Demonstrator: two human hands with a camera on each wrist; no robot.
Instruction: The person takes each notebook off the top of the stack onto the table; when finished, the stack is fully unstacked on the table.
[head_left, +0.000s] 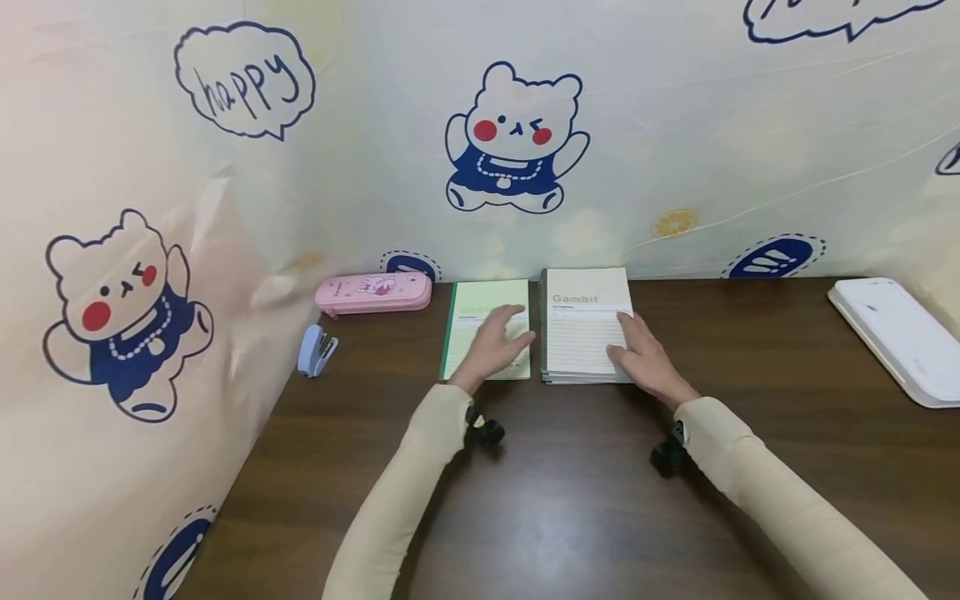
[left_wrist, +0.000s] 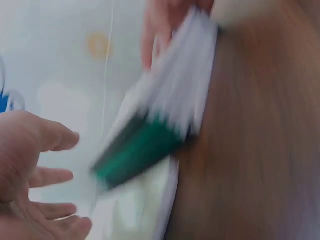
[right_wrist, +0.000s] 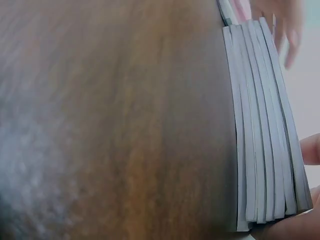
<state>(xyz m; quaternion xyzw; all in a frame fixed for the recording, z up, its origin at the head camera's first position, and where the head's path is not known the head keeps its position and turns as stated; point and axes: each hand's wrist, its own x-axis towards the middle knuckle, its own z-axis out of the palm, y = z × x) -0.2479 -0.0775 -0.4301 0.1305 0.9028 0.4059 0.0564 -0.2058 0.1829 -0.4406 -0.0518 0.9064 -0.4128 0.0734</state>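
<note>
Right hand (head_left: 651,357) at the stack, and here it sits on the right-hand edge of the thick stack of notebooks (head_left: 581,337), thumb and forefinger lying over the pale "Gambit" cover; whether those fingers actually grip it, I cannot tell. Over to the left hand (head_left: 491,343), out above the pale green notebook (head_left: 491,293), fingers spread wide with nothing between them, and the thumb points towards the stack! Contact with that cover cannot be made out. The two lots lie side by side at the back of the dark wooden desk (head_left: 577,533), a narrow gap between them, the stack on the right with its spines to the left (the left wrist view, blurred as it is, picks out green among the dark ones). From the right wrist, the page ends show layer upon layer, fairly even. Further left, the pink pencil case (head_left: 375,293) lies against the bear-printed cloth (head_left: 375,192), the light blue stapler (head_left: 311,352) just in front, and far right, well apart, a flat white object (head_left: 900,342).
</note>
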